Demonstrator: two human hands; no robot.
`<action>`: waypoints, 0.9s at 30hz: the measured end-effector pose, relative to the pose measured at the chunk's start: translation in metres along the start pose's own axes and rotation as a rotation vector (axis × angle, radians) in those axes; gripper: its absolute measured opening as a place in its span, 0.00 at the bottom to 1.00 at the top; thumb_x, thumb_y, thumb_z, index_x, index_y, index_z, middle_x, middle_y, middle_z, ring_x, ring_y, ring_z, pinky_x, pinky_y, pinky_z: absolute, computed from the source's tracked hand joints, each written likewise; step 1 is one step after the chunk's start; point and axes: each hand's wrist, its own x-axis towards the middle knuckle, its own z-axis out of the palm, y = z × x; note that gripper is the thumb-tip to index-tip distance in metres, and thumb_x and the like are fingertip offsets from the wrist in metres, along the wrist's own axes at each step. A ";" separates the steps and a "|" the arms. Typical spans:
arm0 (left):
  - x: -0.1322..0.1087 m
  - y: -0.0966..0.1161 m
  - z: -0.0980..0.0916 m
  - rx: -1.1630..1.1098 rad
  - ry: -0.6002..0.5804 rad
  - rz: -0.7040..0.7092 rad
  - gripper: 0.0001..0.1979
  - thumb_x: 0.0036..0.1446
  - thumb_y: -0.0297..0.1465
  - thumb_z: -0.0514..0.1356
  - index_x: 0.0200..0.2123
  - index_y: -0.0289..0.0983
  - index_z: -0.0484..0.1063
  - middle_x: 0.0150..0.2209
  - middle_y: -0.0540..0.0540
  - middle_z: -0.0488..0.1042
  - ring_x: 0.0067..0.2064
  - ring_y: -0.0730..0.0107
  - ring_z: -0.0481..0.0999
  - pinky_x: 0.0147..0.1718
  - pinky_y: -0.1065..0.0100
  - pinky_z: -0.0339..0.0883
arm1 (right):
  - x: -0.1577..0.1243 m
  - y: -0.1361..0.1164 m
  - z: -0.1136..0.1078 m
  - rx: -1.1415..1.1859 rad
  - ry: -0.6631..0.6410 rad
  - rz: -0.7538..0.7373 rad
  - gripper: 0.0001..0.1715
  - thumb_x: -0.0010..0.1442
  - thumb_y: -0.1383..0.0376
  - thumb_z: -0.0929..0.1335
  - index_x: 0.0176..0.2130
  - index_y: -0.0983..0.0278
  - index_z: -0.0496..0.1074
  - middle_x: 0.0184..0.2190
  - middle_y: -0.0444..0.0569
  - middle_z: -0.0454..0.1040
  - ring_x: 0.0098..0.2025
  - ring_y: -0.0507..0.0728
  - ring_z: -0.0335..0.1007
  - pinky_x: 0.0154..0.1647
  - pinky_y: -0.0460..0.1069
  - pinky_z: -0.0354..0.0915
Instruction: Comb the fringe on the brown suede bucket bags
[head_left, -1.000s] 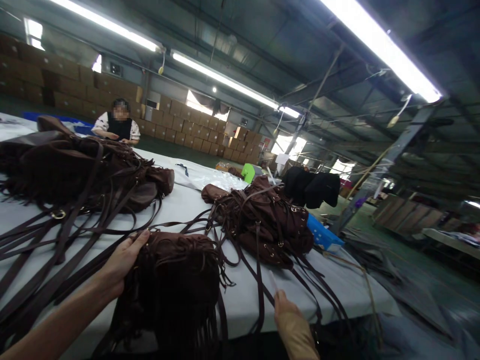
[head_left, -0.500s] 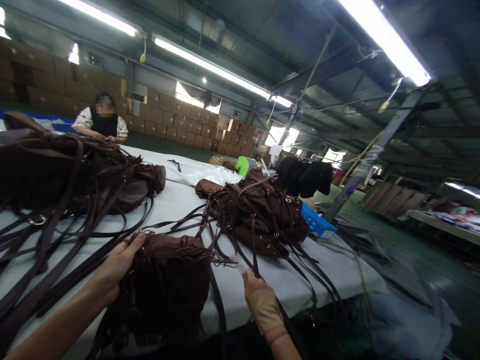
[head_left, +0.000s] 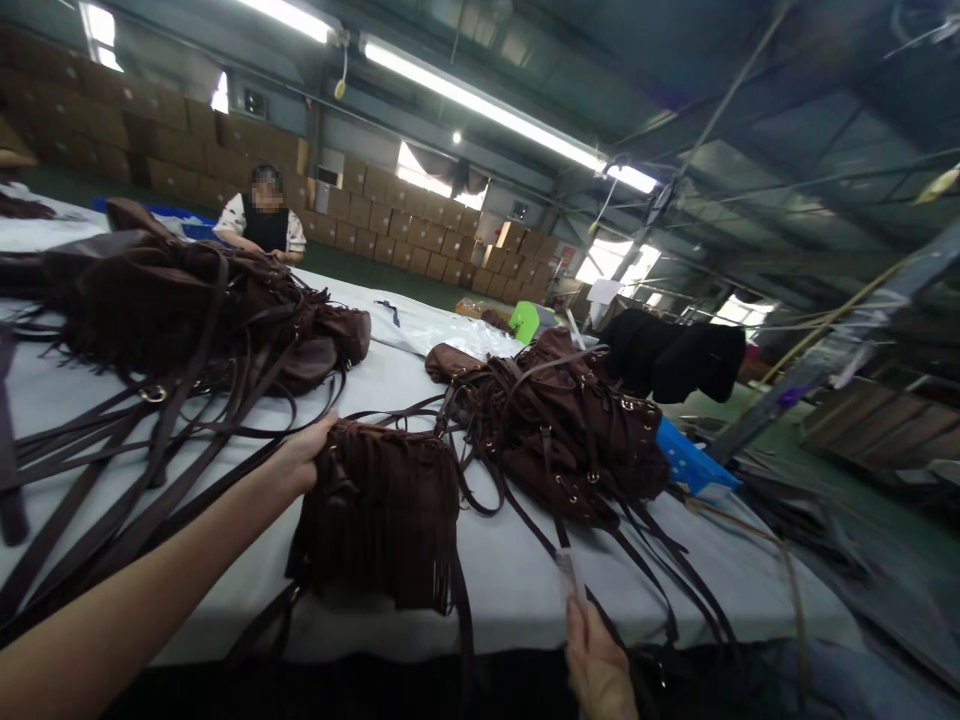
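A dark brown fringed bag (head_left: 379,515) lies near the table's front edge, its fringe hanging over the front face. My left hand (head_left: 309,458) is closed on the bag's upper left corner. To the right and apart from the bag, my right hand (head_left: 598,655) grips a narrow, pale translucent tool (head_left: 570,575), pointing up and away from me; its kind is too blurred to tell. A strap from the bag trails over the table edge. Just beyond the tool sits a pile of brown bags (head_left: 574,430) with buckles and straps.
Another heap of brown bags (head_left: 187,300) with long straps covers the left of the white table (head_left: 405,370). A blue bin (head_left: 694,460) stands at the right, and a green object (head_left: 531,320) farther back. Across the table is a person (head_left: 262,225); cardboard boxes (head_left: 420,240) line the wall.
The fringed bag now lies flatter, its fringe straight down instead of drawn out rightward. My right hand has moved away from it, right and toward me, with the tool. The camera has turned left.
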 end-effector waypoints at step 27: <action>-0.031 -0.022 0.049 0.942 -0.342 0.777 0.15 0.47 0.22 0.62 0.39 0.41 0.79 0.44 0.46 0.80 0.52 0.52 0.74 0.55 0.63 0.61 | 0.011 -0.139 -0.020 0.699 -0.128 -0.723 0.14 0.70 0.62 0.58 0.47 0.59 0.70 0.31 0.45 0.72 0.32 0.53 0.72 0.33 0.45 0.68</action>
